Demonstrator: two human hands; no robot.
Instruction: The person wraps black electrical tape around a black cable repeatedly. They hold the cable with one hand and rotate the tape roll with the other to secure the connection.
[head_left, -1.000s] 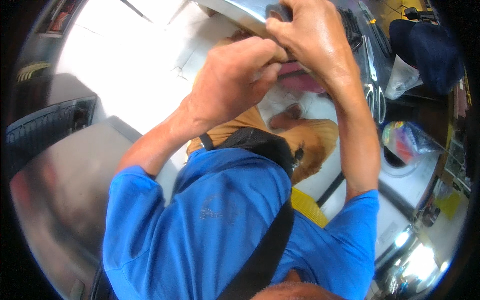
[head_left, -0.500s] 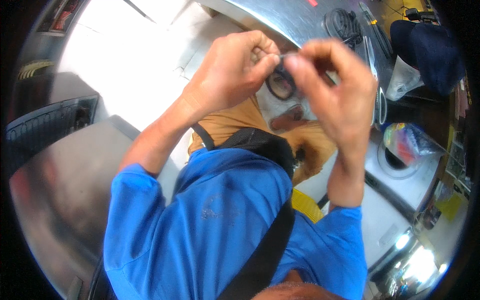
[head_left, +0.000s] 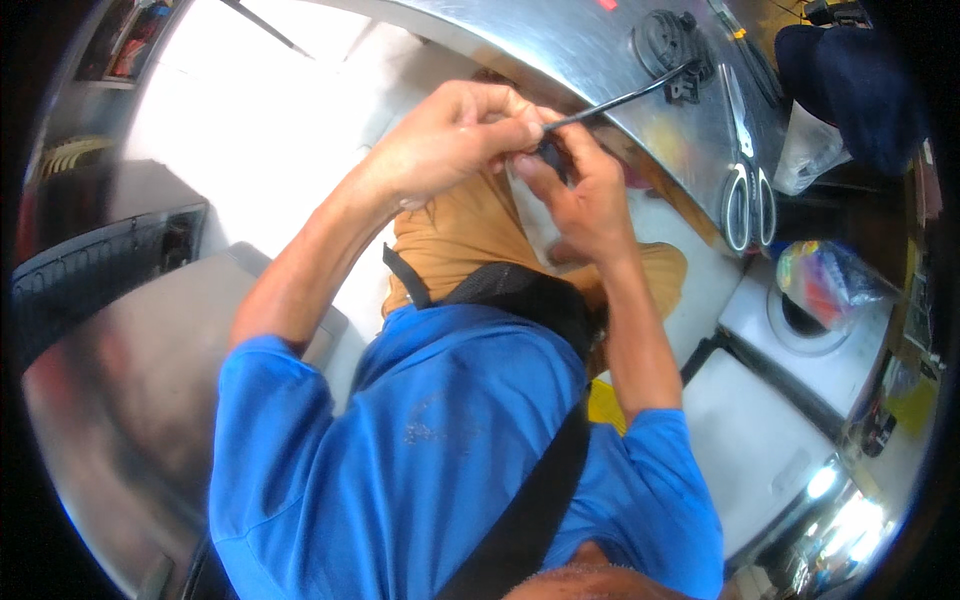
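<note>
My left hand [head_left: 455, 145] is closed in front of me, its thumb and forefinger pinching a black cable [head_left: 622, 102]. From the pinch, the cable runs up and right across the table edge to a round black piece, perhaps a plug or coiled cord [head_left: 668, 48]. Close against the left fingertips, my right hand [head_left: 592, 205] is closed too. A dark stretch, seemingly of the same cable, shows between its thumb and fingers. Exactly how the fingers grip it is partly hidden.
A metal-topped table [head_left: 560, 60] stands ahead to the right. On it lie white-handled scissors [head_left: 748, 195], a dark cap [head_left: 855, 105] and a clear plastic bag [head_left: 808, 150]. A washing machine [head_left: 790, 345] with a colourful bag [head_left: 825, 285] stands at right; a grey surface [head_left: 150, 370] is at left.
My right hand has moved left and down against the left fingertips. A dark loop that hung between the hands no longer shows; the black cable now stretches toward the table.
</note>
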